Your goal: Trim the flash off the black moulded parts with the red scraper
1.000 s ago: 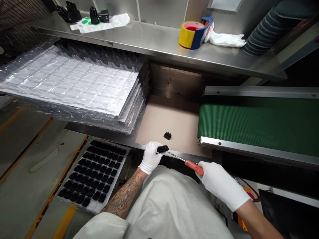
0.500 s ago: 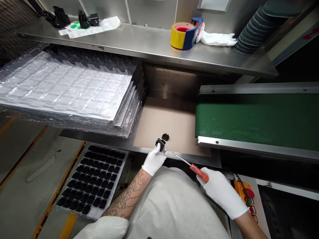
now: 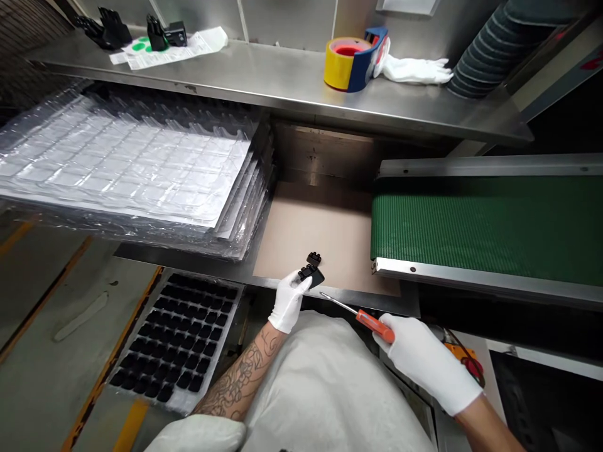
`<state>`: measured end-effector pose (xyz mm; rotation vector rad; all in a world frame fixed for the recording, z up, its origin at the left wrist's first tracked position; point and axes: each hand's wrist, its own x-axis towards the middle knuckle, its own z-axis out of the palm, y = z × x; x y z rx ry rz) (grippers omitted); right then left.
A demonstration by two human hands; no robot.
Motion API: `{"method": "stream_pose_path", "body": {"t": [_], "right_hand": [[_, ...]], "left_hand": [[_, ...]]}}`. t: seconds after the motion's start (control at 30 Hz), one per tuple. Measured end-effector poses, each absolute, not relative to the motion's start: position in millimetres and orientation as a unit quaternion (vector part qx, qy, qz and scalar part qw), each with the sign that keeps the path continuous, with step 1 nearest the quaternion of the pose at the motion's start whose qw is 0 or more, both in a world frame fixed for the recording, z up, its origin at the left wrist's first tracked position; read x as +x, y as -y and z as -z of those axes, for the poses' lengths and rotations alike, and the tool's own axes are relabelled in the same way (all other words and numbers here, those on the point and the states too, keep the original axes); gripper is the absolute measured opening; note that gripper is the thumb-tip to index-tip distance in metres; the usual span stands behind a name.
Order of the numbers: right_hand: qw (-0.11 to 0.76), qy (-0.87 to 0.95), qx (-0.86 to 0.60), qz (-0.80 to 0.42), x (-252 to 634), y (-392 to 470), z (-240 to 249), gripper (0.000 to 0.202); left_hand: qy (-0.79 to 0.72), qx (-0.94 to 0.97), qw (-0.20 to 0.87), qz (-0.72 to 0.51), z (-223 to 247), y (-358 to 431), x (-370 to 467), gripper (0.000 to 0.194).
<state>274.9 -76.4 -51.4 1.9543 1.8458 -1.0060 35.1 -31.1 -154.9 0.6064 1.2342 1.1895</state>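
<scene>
Gripping a small black part (image 3: pixel 311 275) above the table (image 3: pixel 301 245) edge, the left hand (image 3: pixel 288 300) sits beside another part (image 3: pixel 313 258), the right hand (image 3: pixel 424 361) clasps a screwdriver (image 3: pixel 358 314), while the floor tray (image 3: pixel 176 333) looks nearly full.

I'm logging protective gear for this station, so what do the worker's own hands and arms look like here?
Both hands wear plain white fabric gloves: left hand, right hand. The gloves end at the wrists, leaving both forearms bare, with no sleeves. The left forearm carries dark tattoos of swirling line work. No watch or wristband shows.
</scene>
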Motion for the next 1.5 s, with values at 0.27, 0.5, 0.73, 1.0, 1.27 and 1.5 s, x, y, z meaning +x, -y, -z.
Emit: {"method": "stream_pose_path", "body": {"t": [0.27, 0.5, 0.73, 1.0, 1.27, 1.5], "right_hand": [[0.138, -0.645, 0.677, 0.327, 275, 71, 41, 0.020], [0.134, -0.649, 0.673, 0.330, 284, 68, 38, 0.018], [0.137, -0.654, 0.677, 0.309, 295, 64, 40, 0.020], [0.173, -0.643, 0.678, 0.311, 285, 63, 31, 0.018], [0.163, -0.668, 0.653, 0.318, 268, 60, 26, 0.018], [0.135, -0.648, 0.661, 0.352, 284, 71, 52, 0.025]], "left_hand": [[-0.470, 0.225, 0.667, -0.533, 153, 34, 35, 0.035], [-0.419, 0.214, 0.689, -0.551, 156, 32, 38, 0.044], [-0.450, 0.222, 0.674, -0.543, 154, 32, 38, 0.043], [-0.566, 0.375, 0.486, -0.550, 156, 30, 21, 0.034], [-0.609, 0.663, 0.110, -0.420, 164, 33, -6, 0.031], [-0.627, 0.584, 0.190, -0.479, 160, 35, -10, 0.024]]}}
